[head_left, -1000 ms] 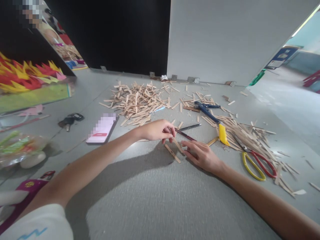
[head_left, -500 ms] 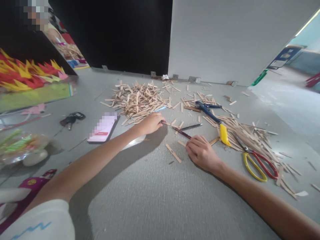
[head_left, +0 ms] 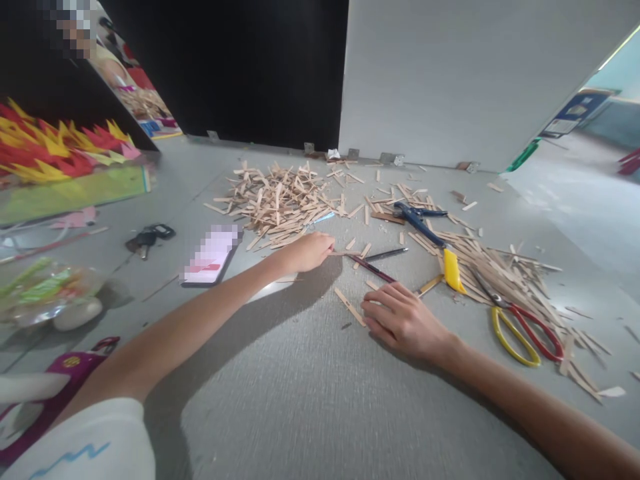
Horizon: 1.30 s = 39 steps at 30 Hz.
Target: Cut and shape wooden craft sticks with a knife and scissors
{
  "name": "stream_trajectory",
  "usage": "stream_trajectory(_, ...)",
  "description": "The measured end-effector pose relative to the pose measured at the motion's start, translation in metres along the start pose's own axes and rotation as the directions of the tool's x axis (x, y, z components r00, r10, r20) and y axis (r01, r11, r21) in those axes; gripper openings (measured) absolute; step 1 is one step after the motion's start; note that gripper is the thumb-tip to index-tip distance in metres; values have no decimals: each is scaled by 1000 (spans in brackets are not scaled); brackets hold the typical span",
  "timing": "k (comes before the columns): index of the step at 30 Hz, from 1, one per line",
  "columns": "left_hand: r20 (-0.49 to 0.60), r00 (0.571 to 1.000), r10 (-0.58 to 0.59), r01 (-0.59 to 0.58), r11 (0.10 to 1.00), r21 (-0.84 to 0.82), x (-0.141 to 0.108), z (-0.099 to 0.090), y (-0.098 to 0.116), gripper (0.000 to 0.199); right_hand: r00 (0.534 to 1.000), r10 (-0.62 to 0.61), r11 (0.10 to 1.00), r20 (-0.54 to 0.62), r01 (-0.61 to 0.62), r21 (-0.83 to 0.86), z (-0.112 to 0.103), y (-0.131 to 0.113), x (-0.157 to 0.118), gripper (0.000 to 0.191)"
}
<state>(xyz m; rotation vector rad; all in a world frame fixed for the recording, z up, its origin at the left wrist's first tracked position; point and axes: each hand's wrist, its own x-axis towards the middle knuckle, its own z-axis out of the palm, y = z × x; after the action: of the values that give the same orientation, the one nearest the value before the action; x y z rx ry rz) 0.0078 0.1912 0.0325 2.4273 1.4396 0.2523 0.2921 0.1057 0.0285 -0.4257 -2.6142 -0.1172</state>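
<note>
My left hand (head_left: 313, 252) is closed on the end of a thin wooden strip (head_left: 345, 253), just in front of the heap of cut wooden pieces (head_left: 280, 200). My right hand (head_left: 397, 313) rests on the grey surface with its fingers curled and somewhat apart, nothing visible in them. Its fingertips are beside a single wooden piece (head_left: 350, 307) that lies flat. Behind the right hand lie a dark red pen-like tool (head_left: 375, 269) and a black pen (head_left: 387, 254).
Blue-handled cutters (head_left: 423, 225), a yellow-handled knife (head_left: 453, 270) and red-and-yellow scissors (head_left: 523, 327) lie right among strips (head_left: 480, 260). A phone (head_left: 213, 257), keys (head_left: 150, 237) and a plastic bag (head_left: 50, 290) lie left. Upright panels (head_left: 450, 80) stand behind. A person (head_left: 107, 63) is partly visible.
My right hand has drawn slightly toward me, away from the dark red tool, and its fingers have loosened. The left hand stays by the heap with the strip. The view has shifted slightly.
</note>
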Motion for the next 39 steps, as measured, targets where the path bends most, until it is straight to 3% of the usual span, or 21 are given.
stream_trajectory(3, 5, 999, -45, 45, 998, -32, -4, -6, 2, 22, 996, 64, 998, 61, -66, 21, 1, -6, 2, 26)
stream_trajectory(10, 54, 990, -127, 136, 967, -215, -9, -29, 18, 20, 989, 143, 983, 48, -148, 108, 8, -5, -1, 21)
stream_trajectory(15, 146, 989, -11, 82, 868, -491, -11, -39, 32, 25, 986, 162, 982, 33, -164, 88, 8, -8, -2, 19)
stream_trajectory(19, 147, 986, 83, 28, 776, -630, -15, -44, 40, 19, 966, 243, 966, 83, -249, 74, 7, -8, -3, 20)
stream_trajectory(22, 111, 993, 48, 34, 768, -639, -19, -49, 47, 18, 915, 391, 906, 98, -401, 136, -2, -5, -1, 18)
stream_trajectory(25, 65, 998, 23, 24, 766, -642, -23, -54, 55, 10, 810, 577, 767, 103, -581, 272, -18, -5, 6, 14)
stream_trajectory(27, 41, 999, 8, 21, 761, -648, -27, -57, 60, 6, 755, 650, 685, 86, -631, 365, -31, -5, 12, 13)
stream_trajectory(34, 25, 1000, 9, 11, 714, -700, -38, -57, 82, 13, 648, 761, 552, -37, -616, 563, -65, -13, 26, 12)
stream_trajectory(37, 43, 999, 10, 24, 713, -701, -42, -56, 89, 15, 634, 768, 549, -90, -579, 604, -74, -18, 29, 9)
stream_trajectory(39, 36, 999, 28, 5, 721, -693, -44, -56, 92, 15, 650, 757, 535, -67, -557, 635, -78, -22, 30, 6)
